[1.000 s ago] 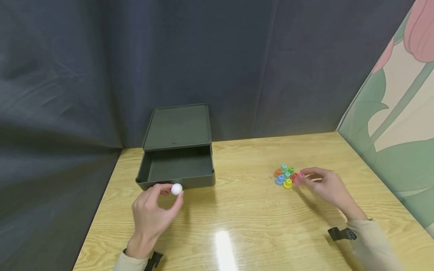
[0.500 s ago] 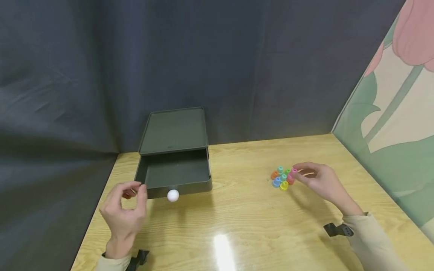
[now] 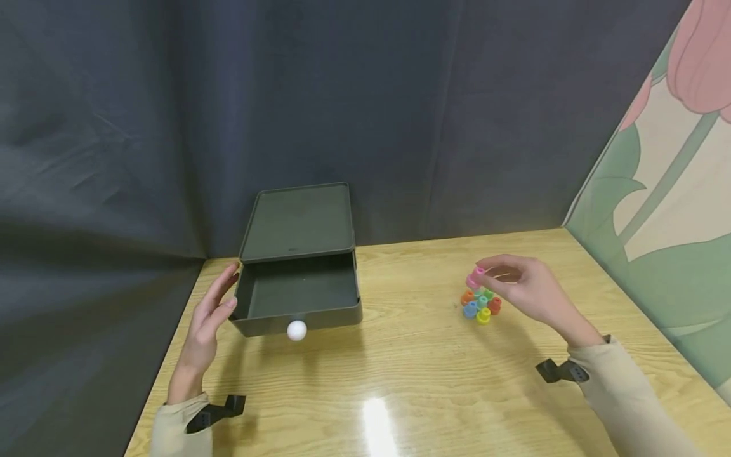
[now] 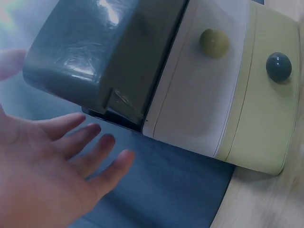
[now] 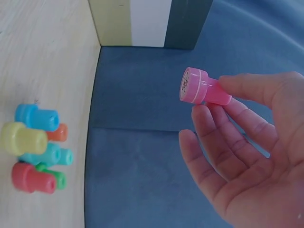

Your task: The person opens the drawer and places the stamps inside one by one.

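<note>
The right grip (image 3: 531, 292) pinches the pink stamp (image 5: 195, 86) by its narrow handle (image 5: 215, 94), probably the surest hold on light, stiff, slightly slippery plastic, while the left grip (image 3: 201, 331) is spread.

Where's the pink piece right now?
Head view, right of the open drawer: the right hand pinches the pink piece, raised off the table near the other coloured pieces.

Drawer chest (image 3: 297, 222): on table (image 3: 417, 368), left; curtain (image 3: 342, 114) behind.
Top drawer (image 3: 334, 317): extended forward, knob (image 3: 296, 331) on its front; two lower drawers (image 4: 185, 99) beneath.
Left hand (image 3: 202, 324): beside top drawer, at its left.
Stamps (image 3: 482, 303): clustered on table, right of chest.
Single stamp (image 5: 202, 88): in right hand (image 3: 531, 292), above the others.
Wall panel (image 3: 679, 254): far right.
</note>
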Motion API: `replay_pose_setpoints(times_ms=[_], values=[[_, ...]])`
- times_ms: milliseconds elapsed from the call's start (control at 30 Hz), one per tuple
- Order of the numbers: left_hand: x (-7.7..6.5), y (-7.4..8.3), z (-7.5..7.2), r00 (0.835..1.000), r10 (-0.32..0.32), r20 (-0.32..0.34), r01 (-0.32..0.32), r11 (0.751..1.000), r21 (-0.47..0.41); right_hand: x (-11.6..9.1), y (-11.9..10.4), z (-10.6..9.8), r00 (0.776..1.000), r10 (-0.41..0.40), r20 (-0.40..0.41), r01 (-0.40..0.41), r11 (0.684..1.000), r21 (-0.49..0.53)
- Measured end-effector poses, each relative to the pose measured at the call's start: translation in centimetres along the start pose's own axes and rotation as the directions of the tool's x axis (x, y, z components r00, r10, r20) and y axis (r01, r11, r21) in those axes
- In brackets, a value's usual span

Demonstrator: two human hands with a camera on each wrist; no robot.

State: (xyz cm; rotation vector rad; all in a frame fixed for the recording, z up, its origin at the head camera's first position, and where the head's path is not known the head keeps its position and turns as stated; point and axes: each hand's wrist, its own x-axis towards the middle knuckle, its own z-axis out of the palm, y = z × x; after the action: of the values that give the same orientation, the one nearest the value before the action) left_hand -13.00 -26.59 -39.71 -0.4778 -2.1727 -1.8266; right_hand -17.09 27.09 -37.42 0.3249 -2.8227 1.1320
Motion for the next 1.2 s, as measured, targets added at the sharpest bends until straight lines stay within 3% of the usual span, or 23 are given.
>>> replay_pose_setpoints(times_ms=[167, 467, 733, 1200], values=[[0.0, -0.2, 0.2, 0.998, 0.028, 0.057, -0.029, 0.999, 0.020, 0.6, -1.2, -0.1, 1.000, -0.018, 0.010, 0.018, 1.000, 0.000], [-0.2, -0.4, -0.1, 0.996, 0.058, 0.070, -0.060, 0.998, 0.036, 2.0, -4.4, 0.1, 0.998, -0.045, 0.039, 0.043, 0.998, 0.034], [-0.1, 0.1, -0.9, 0.989, -0.001, 0.145, -0.009, 0.998, 0.066, 3.3, -7.5, 0.7, 0.991, -0.097, 0.087, 0.086, 0.990, 0.115], [0.2, -0.1, -1.1, 0.981, -0.019, 0.195, -0.008, 0.991, 0.137, 6.5, -13.5, 3.2, 0.945, -0.258, 0.199, 0.191, 0.934, 0.303]])
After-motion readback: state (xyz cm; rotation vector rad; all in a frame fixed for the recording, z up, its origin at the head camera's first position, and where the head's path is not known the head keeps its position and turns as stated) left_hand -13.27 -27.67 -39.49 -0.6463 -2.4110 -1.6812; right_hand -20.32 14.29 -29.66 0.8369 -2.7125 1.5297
